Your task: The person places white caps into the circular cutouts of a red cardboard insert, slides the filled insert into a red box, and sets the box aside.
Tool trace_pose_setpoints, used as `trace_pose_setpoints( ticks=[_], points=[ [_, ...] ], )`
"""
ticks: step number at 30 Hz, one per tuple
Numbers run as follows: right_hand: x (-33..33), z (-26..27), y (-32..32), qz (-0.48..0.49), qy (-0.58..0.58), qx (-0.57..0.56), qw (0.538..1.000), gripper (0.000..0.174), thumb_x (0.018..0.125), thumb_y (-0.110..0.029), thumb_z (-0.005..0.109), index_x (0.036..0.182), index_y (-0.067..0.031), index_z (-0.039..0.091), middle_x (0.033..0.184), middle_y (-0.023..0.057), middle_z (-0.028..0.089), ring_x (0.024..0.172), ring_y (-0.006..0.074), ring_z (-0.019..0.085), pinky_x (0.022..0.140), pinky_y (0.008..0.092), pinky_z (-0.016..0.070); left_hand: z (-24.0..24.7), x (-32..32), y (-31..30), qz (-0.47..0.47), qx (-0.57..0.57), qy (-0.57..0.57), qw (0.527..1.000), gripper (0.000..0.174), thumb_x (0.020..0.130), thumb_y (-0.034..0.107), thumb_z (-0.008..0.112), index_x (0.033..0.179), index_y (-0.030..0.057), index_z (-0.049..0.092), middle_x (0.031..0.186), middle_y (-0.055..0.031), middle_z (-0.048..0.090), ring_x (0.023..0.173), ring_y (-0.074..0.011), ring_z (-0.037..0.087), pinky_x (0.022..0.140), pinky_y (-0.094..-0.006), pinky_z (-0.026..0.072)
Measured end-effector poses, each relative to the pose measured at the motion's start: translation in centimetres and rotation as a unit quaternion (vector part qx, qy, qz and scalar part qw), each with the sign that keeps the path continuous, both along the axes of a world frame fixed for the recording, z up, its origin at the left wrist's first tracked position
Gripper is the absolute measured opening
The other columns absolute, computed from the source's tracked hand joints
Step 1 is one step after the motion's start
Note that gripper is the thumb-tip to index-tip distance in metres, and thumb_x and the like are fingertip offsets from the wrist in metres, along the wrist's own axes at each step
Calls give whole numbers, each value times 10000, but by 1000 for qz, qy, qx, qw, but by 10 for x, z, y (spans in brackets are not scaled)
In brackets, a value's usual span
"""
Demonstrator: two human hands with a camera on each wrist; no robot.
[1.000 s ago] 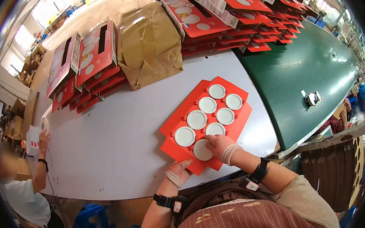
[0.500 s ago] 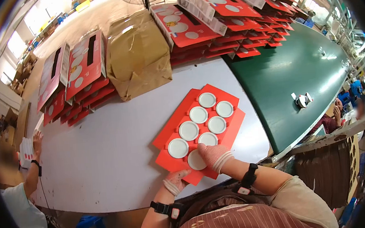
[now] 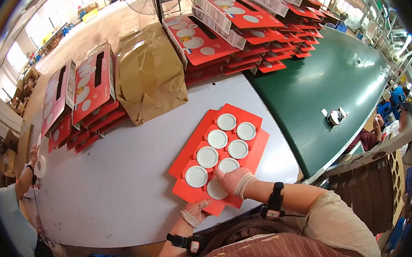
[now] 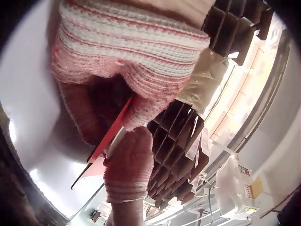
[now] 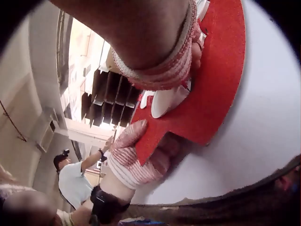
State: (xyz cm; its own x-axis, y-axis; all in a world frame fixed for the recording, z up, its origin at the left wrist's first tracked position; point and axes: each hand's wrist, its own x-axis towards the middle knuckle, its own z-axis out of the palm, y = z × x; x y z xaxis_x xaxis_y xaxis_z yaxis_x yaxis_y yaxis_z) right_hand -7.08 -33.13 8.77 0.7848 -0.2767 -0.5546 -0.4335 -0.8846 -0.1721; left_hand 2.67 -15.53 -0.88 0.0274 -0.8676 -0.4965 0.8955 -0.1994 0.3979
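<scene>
A flat red card [image 3: 253, 155] with tabbed slots carries several white round lids in two rows, in the head view. My left hand [image 3: 196, 211], in a striped knit glove with bare fingertips, grips the card's near left corner. The right wrist view shows its thumb on top and its fingers underneath. My right hand [image 3: 236, 179], gloved alike, is over the near end of the right-hand row. Its curled fingers hold the nearest white round lid [image 3: 214, 191] and partly cover it. In the left wrist view the right thumb lies against that lid's edge.
Red printed boxes [image 3: 204, 38] stand in stacks along the back of the white table [image 3: 109, 183], around a brown wrapped package [image 3: 149, 75]. A green table [image 3: 304, 102] adjoins on the right, with a small white-and-black item [image 3: 335, 116]. Another person [image 3: 11, 209] is at the left.
The head view has shifted, so the whole scene sits further left and lower. Both hands keep their places on the card, and the lids look the same. The person at left has moved.
</scene>
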Motion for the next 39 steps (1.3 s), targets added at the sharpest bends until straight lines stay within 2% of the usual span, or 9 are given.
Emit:
trace_pose_setpoints(
  ticks=[13, 16, 18, 22, 24, 30, 34, 37, 39],
  points=[
    [-12, 1, 11, 32, -26, -45, 998, 333, 850, -172, 463, 1154, -46, 410, 878, 141, 652, 758, 296, 657, 546, 408, 513, -8, -14, -1, -19, -12, 27, 999, 518, 795, 42, 615, 1263, 47, 393, 1199, -131, 511, 1053, -303, 556, 845, -444, 522],
    [-26, 4, 8, 26, -75, -114, 990, 313, 835, -174, 476, 1121, -51, 452, 883, 120, 624, 771, 288, 643, 562, 378, 513, -3, -17, -4, -7, 17, 37, 999, 519, 801, 46, 609, 1270, 47, 385, 1205, -136, 509, 1065, -307, 549, 857, -455, 515],
    [-41, 3, 3, 114, -191, -138, 965, 325, 804, -152, 506, 1119, -75, 524, 829, 92, 575, 709, 257, 614, 536, 362, 500, 2, -19, -5, -2, 0, 39, 999, 522, 803, 44, 607, 1273, 43, 381, 1211, -139, 505, 1074, -309, 544, 860, -458, 513],
    [-69, -19, 10, 131, -255, -98, 953, 254, 771, -158, 530, 997, -53, 578, 850, 94, 564, 766, 254, 592, 622, 351, 504, 6, -30, -11, 11, -35, 74, 997, 531, 802, 30, 605, 1277, 24, 367, 1234, -153, 487, 1101, -319, 524, 875, -476, 502],
    [-76, -28, 12, 81, -347, -96, 929, 204, 777, -143, 555, 966, -83, 607, 889, 78, 557, 790, 255, 583, 632, 352, 503, 11, -35, -15, 6, -35, 93, 995, 530, 808, 26, 594, 1286, 35, 365, 1250, -148, 476, 1123, -309, 509, 874, -461, 507],
    [-88, -40, 15, 3, -346, -72, 936, 232, 798, -154, 550, 1017, -110, 610, 986, 82, 558, 873, 275, 565, 716, 353, 497, 19, -47, -18, 16, -42, 71, 996, 503, 823, 26, 575, 1281, 31, 367, 1250, -139, 476, 1111, -293, 517, 863, -439, 519],
    [-92, -47, 7, 12, -350, -46, 935, 310, 749, -119, 554, 1052, -78, 603, 994, 97, 565, 876, 275, 558, 748, 352, 486, 19, -52, -18, 20, -35, 43, 998, 486, 825, 31, 581, 1267, 25, 378, 1233, -139, 486, 1083, -288, 537, 855, -431, 524],
    [-98, -31, -8, -4, -341, 46, 939, 346, 722, -112, 577, 1066, -80, 596, 1010, 116, 560, 886, 289, 560, 772, 370, 483, 12, -57, -16, -4, -53, 70, 996, 489, 825, 37, 590, 1266, 25, 380, 1222, -135, 497, 1077, -281, 542, 843, -423, 526],
    [-105, -16, -17, -158, -356, 37, 920, 359, 726, -133, 593, 1079, -69, 585, 1026, 149, 555, 921, 308, 560, 812, 382, 475, 12, -63, -8, -27, -75, 98, 992, 493, 824, 39, 595, 1267, 24, 379, 1213, -134, 505, 1073, -275, 546, 835, -419, 526]
  ],
)
